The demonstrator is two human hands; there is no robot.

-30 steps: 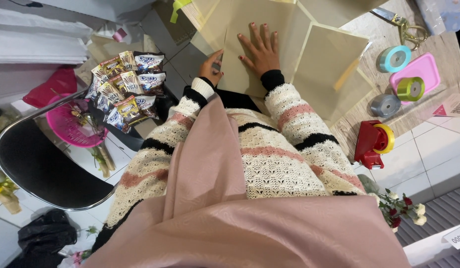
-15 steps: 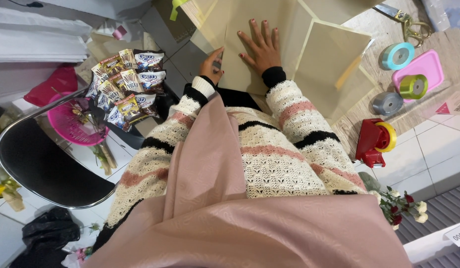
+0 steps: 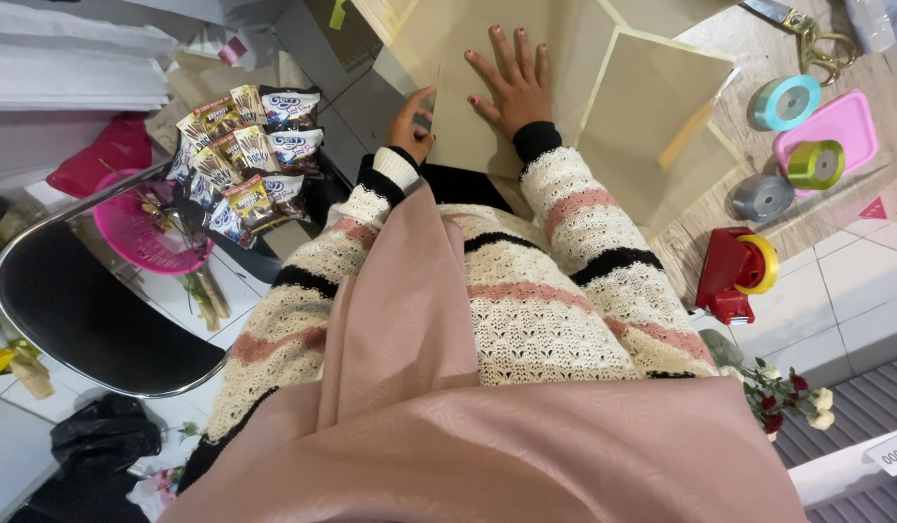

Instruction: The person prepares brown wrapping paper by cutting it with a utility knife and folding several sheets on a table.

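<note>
hands rest on a large cream paper sheet lying on the wooden tabletop. right hand lies flat, fingers spread, palm pressing the sheet. left hand curls at the sheet's left edge, its grip narrow, pinching that edge. compared with half a second earlier, both hands sit in nearly the same places. rolls of coloured tape lie well apart to the right.
</note>
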